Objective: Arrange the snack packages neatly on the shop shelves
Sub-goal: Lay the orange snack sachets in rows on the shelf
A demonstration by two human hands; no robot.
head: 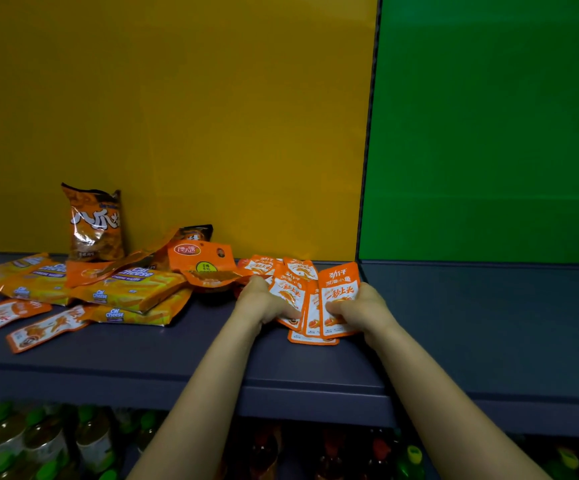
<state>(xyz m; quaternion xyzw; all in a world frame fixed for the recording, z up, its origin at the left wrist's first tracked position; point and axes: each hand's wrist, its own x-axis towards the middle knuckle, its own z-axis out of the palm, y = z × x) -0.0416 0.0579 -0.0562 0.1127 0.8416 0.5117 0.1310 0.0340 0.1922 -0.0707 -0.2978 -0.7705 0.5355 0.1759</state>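
Observation:
A fanned bunch of small orange-and-white fish snack sachets (316, 299) lies on the dark grey shelf (212, 355) near the yellow back panel's right end. My left hand (264, 301) grips the bunch's left side and my right hand (361, 306) grips its right side, thumb on the front sachet. More of the same sachets (264, 266) lie behind, and two lie loose at the far left (43, 327). Yellow Cal Cheese wafer packs (132, 289) are heaped left of centre. An orange pouch (201, 261) leans on them. One orange-brown crisp bag (94, 226) stands upright at the back.
The yellow back panel (177, 116) meets a green panel (489, 133) at a dark divider (367, 168). Right of the divider the shelf (489, 306) is bare. Below the shelf edge stand bottles with green caps (38, 441) and red-orange bottles (350, 452).

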